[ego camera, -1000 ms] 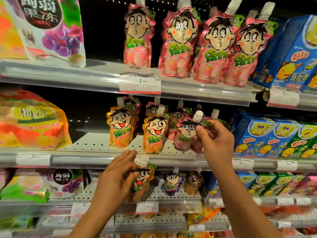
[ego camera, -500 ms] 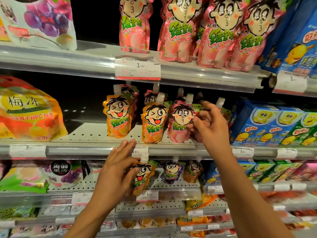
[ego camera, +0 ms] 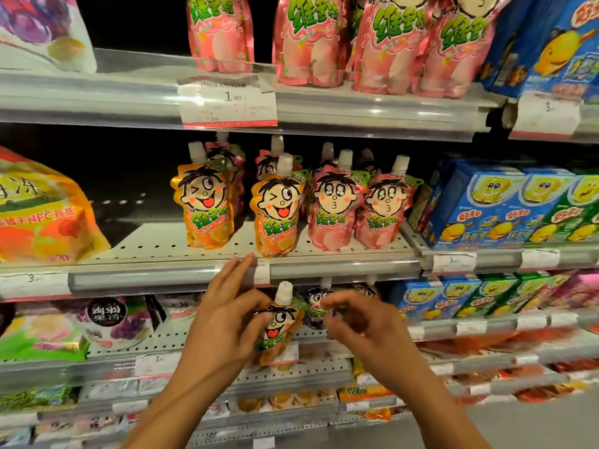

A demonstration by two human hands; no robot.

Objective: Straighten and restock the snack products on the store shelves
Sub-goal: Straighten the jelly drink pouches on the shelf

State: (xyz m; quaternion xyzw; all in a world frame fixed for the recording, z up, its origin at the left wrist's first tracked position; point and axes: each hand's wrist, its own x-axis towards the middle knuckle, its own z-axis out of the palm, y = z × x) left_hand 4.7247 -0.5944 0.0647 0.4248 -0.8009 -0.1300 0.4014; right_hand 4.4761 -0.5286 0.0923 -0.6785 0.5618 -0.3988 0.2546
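The right hand (ego camera: 359, 322) is coming down from the middle shelf (ego camera: 324, 267), where a moment ago it was setting a pink pouch (ego camera: 332, 209) upright; that pouch is now standing free in the front row at centre frame, beside a second pink pouch (ego camera: 382, 212). The right hand is now hovering blurred at lower centre, fingers loosely curled and holding nothing. The left hand (ego camera: 227, 325) is gripping an orange pouch (ego camera: 277, 328) just below the middle shelf's rail, thumb across its front, other fingers spread upward toward the price strip. So the pink facing looks settled, and the orange pouch is probably next to go up. Open room is lying to the left of the two orange pouches (ego camera: 240, 209) already standing there, bare perforated shelf toward the large fruit bag (ego camera: 42, 218) at left frame. The upper shelf's lip (ego camera: 356, 118) is hanging close above the caps.
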